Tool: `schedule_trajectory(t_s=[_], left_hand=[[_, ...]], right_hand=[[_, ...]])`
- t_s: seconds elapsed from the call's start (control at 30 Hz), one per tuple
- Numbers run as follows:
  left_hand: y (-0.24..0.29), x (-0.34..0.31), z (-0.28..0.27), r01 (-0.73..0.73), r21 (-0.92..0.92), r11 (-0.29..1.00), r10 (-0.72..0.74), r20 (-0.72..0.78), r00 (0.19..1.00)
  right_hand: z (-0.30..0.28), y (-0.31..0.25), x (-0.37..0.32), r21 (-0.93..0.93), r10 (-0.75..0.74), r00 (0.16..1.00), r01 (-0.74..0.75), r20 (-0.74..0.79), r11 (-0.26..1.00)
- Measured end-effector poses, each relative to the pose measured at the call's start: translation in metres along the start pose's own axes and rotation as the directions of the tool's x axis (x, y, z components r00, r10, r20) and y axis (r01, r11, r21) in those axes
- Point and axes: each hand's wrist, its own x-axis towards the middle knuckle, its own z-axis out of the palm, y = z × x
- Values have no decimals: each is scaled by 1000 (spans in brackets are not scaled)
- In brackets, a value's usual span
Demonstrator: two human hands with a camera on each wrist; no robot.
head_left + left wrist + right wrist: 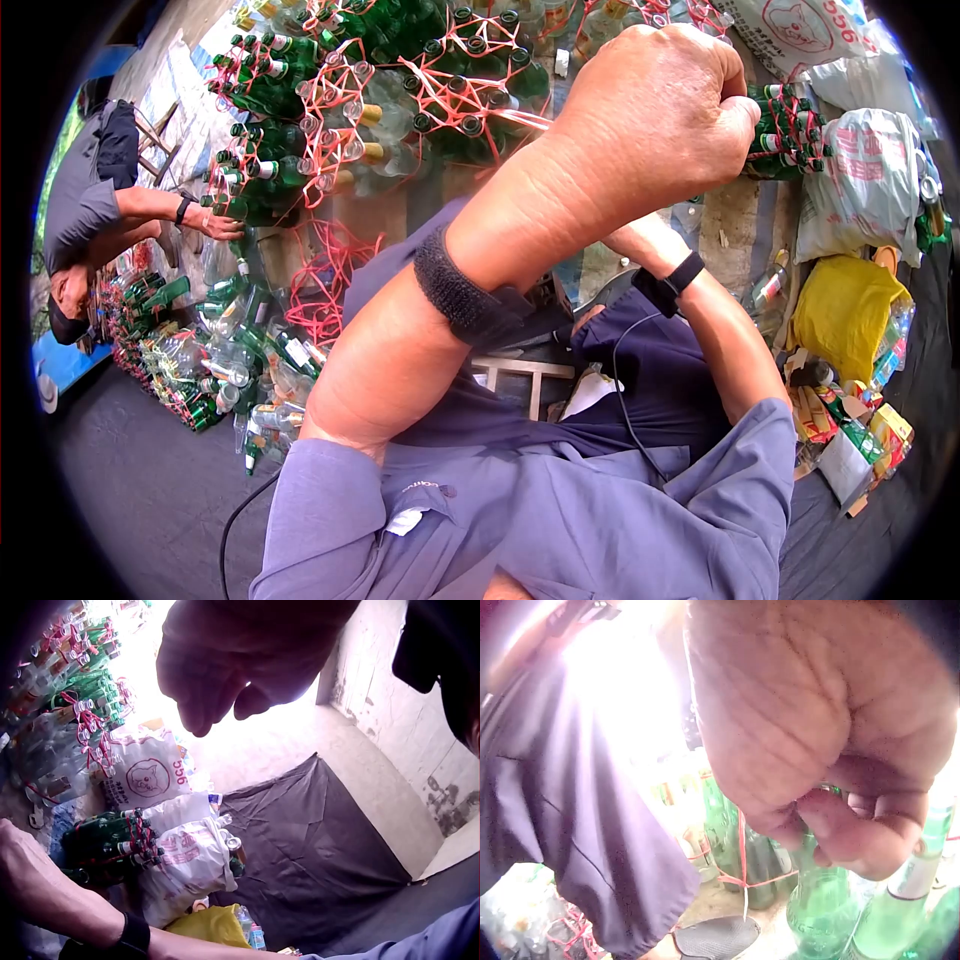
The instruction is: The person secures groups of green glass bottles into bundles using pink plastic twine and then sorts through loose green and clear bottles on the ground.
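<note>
My left hand (660, 110) is raised high across the head view, fingers and thumb curled in; nothing shows in it. Behind that forearm, a pink plastic cord (520, 117) runs from a bundle of tied bottles (465, 75). The right hand (640, 240) is lower, partly hidden by the left arm. In the right wrist view its fingers (877, 840) are curled close in front of a green glass bottle (821, 915), overlapping its neck; I cannot tell whether they grip anything. Another green bottle with a pale label (900, 900) stands beside it.
Tied green and clear bottles fill the upper left. A tangle of pink cord (325, 280) lies near loose bottles (235, 340). Another person (95, 200) bends at the far left, reaching to bottles. White sacks (860, 185), a yellow bag (850, 315) and flattened packaging (865, 440) stand right.
</note>
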Motion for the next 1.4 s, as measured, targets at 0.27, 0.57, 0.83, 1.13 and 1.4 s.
schedule_trajectory(t_s=[0.27,0.57,0.83,1.13,1.4], left_hand=[[0,0,1,-13,0,1000,13,4,1000],[1,-1,1,14,-3,1000,-14,20,1000],[1,-1,2,14,5,1000,-14,27,1000],[0,-3,3,33,-79,996,-29,57,998],[6,-2,0,58,-35,998,-54,97,994]], right_hand=[[7,0,2,2,-28,995,28,-100,1000],[4,-1,3,-49,-25,990,18,-140,999],[9,2,5,6,4,986,-3,-167,1000],[5,0,0,8,-3,994,4,-111,1000],[-21,-4,0,2,129,992,-129,-8,992]])
